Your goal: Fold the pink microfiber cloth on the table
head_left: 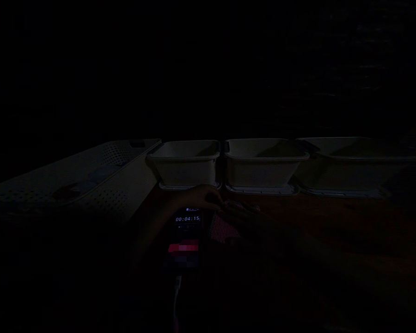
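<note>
The view is very dark. A small pink cloth (224, 230) with a patterned edge lies on the dark brown table. My left hand (206, 196) reaches in from the left, curled, with its fingertips closed at the far left edge of the cloth. My right hand (244, 218) rests over the cloth from the right, fingers stretched out and flat, hiding much of it. Shadow blurs the exact contact of the fingers. Beneath my left wrist lies a lit phone (183, 240) showing a running timer.
A large perforated white basket (138, 178) stands at the left with dim, unclear items inside. Three pale tubs, a left tub (187, 173), a middle tub (263, 173) and a right tub (343, 175), line the back. A cable (175, 296) runs from the phone toward me.
</note>
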`<state>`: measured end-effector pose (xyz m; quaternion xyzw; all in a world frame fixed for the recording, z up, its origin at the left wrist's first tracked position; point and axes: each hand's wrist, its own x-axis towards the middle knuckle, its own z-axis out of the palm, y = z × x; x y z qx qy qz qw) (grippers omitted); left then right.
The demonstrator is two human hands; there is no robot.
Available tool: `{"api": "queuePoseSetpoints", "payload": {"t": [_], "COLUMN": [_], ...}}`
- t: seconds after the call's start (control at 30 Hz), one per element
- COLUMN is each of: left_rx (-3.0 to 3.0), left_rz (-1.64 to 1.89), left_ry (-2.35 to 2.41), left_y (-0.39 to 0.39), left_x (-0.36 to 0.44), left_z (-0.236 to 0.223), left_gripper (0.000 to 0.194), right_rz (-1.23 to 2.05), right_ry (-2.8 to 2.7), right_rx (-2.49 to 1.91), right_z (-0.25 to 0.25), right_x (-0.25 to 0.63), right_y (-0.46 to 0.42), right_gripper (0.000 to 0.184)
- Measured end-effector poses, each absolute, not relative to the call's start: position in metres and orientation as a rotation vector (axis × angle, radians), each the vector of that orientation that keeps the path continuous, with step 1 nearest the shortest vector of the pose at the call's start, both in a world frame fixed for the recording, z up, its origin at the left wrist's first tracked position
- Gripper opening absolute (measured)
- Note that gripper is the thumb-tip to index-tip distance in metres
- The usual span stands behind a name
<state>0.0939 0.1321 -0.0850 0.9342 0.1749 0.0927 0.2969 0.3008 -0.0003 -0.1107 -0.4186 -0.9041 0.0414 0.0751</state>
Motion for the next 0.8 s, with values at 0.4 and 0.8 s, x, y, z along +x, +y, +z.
{"api": "queuePoseSetpoints", "payload": {"t": [0.4, 0.8], "left_rx": [2.467, 2.539], "left_rz": [0.267, 0.325], "left_ry": [0.43, 0.41], "left_y": [0.133, 0.137], "left_x": [0.094, 0.096], "left_z": [-0.086, -0.089], "left_gripper": [0.019, 0.017], "right_rz": [0.127, 0.117], "right_ry": [-2.594, -2.481], "right_rx": [-1.201, -1.614], "right_z": [-0.099, -0.084], "right_x": [0.306, 0.313], "right_y": [-0.007, -0.008], "right_gripper": [0.046, 0.036]}}
